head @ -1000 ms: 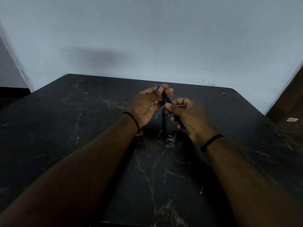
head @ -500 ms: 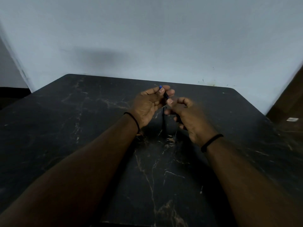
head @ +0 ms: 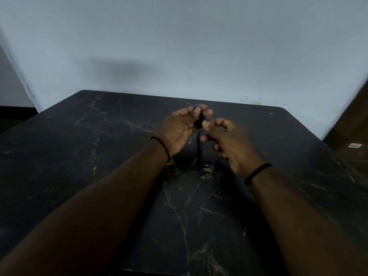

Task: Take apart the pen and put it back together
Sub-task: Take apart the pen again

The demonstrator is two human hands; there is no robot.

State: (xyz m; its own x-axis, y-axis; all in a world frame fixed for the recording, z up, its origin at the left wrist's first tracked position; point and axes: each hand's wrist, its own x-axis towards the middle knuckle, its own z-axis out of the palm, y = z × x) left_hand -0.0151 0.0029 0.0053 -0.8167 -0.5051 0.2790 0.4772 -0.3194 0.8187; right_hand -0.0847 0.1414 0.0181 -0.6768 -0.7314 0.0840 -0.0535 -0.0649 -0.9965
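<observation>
A thin dark pen (head: 202,116) with a blue end (head: 195,105) is held above the middle of the black marble table (head: 99,156). My left hand (head: 179,128) pinches its upper part between thumb and fingers, blue end up. My right hand (head: 229,142) grips the lower part, its thumb tip touching the pen just under the left fingers. Most of the pen is hidden inside the two hands. A slim dark stick-like piece (head: 199,150) lies on the table below and between the hands; what it is I cannot tell.
The table's far edge meets a pale wall (head: 179,46). A brown surface with a small white tag (head: 354,145) lies off the table's right side. Both wrists wear thin black bands.
My right hand has slid up along the pen toward the left hand, so less of the pen shows between them. The left hand has barely moved.
</observation>
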